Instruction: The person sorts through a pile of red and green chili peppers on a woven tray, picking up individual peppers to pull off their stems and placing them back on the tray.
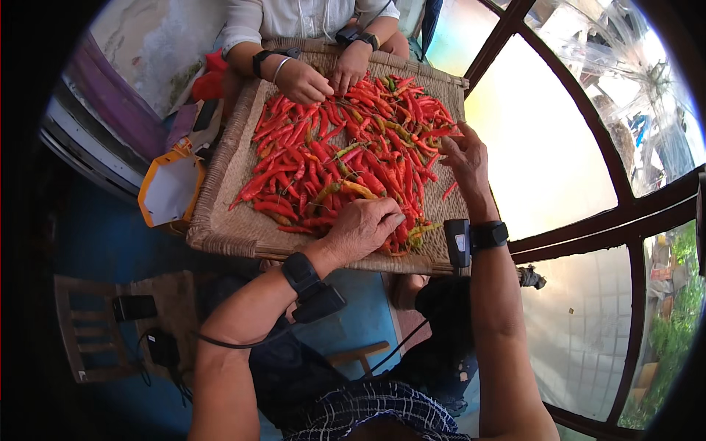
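A heap of red chili peppers, with a few green and yellowish ones among them, lies in a woven tray with a bound rim. My left hand rests low over the near side of the heap, fingers bent down among the peppers. Its fingertips are partly hidden, so whether it grips one is unclear. At the tray's right edge my right hand is raised, with a red chili pepper between thumb and fingers. One loose red pepper lies on the weave below that hand.
Across the tray, another person's hands work at the far peppers. A yellow-rimmed container stands left of the tray. A wooden chair holding black devices is at lower left. Framed window panes border the right side. Cables run from my wrist devices.
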`<state>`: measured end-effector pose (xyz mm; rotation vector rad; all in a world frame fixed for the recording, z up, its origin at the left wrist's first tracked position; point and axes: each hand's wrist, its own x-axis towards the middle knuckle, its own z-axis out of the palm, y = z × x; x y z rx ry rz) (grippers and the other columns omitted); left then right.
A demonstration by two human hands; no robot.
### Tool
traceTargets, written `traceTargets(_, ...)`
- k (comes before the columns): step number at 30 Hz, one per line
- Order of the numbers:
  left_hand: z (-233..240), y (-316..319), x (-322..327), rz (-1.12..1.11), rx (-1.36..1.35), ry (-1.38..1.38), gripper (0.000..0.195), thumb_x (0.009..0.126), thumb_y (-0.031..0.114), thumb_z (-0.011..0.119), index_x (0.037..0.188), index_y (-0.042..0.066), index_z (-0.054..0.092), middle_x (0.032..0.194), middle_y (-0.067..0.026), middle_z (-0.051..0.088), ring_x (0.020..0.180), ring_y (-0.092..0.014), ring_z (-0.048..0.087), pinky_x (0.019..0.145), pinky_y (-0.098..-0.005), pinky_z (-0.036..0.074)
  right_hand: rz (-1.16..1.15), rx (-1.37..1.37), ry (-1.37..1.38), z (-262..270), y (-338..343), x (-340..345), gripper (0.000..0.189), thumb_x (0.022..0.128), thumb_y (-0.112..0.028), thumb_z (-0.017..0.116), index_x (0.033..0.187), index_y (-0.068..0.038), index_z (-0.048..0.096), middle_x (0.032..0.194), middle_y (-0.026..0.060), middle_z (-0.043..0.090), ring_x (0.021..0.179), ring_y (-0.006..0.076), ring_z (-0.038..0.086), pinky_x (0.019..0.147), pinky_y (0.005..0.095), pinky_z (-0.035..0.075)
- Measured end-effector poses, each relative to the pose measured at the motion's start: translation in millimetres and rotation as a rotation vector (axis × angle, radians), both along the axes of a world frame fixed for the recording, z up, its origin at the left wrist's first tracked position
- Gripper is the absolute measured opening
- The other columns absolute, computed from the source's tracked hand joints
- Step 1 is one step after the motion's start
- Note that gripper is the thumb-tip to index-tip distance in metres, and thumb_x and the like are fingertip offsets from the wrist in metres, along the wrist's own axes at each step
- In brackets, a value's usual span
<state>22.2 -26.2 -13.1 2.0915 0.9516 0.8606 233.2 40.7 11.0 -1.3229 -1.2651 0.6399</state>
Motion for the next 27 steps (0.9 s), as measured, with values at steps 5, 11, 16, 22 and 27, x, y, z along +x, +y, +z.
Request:
traceTargets(5,1.1,-2.0,3.6,-0.003,-0.003,-0.022,0.017,0.085,0.021,0.058,0.081,0.005,0.057,0.071,-0.0145,0.061,0.07,-0.034,0.061,0.06,-0.0423,0.047,0.159,-0.165,-0.7,-54.7,24.7,12.4,0.033,0.077,-0.017,0.061,0.104,0.001,0.06,0.07,0.0232,0.06,0.073,0.0366,0.063,0.063,0.0399,0.049)
traceTargets(11,6.0,-2.4,0.6,-0.019,-0.048,0.027,0.013,0.084,0.015,0.059,0.085,0.002,0.058,0.076,-0.0135,0.062,0.073,-0.03,0.063,0.064,-0.0375,0.048,0.301,-0.265,-0.476,-80.3,24.4,-21.8,0.036,0.077,-0.027,0.066,0.101,-0.001,0.06,0.075,0.0179,0.063,0.07,0.0295,0.064,0.064,0.0395,0.049)
traceTargets(16,2.9,-3.4,3.3,-0.032,-0.042,0.026,0.015,0.085,0.018,0.058,0.085,0.003,0.058,0.075,-0.0133,0.061,0.073,-0.03,0.062,0.064,-0.0383,0.047,0.411,-0.31,-0.436,-87.4,26.4,-19.9,0.028,0.072,-0.019,0.07,0.089,-0.001,0.057,0.075,0.008,0.057,0.07,0.0184,0.054,0.062,0.0326,0.044)
traceTargets(22,1.1,-2.3,1.9,-0.028,-0.004,0.001,0.016,0.087,0.018,0.056,0.086,0.003,0.057,0.077,-0.014,0.061,0.074,-0.03,0.062,0.065,-0.0385,0.047,0.434,-0.251,-0.484,-46.6,13.5,-28.6,0.02,0.068,-0.012,0.063,0.08,0.001,0.052,0.064,0.0048,0.049,0.06,0.0137,0.047,0.054,0.0296,0.04)
traceTargets(27,7.6,-0.8,-6.4,0.073,0.02,-0.192,0.013,0.088,0.014,0.055,0.091,0.001,0.055,0.077,-0.0133,0.06,0.072,-0.026,0.061,0.064,-0.0346,0.047,0.288,-0.106,-0.498,31.1,-29.5,-54.8,0.017,0.074,-0.011,0.062,0.086,-0.001,0.055,0.069,0.0126,0.057,0.061,0.0241,0.057,0.059,0.0342,0.044)
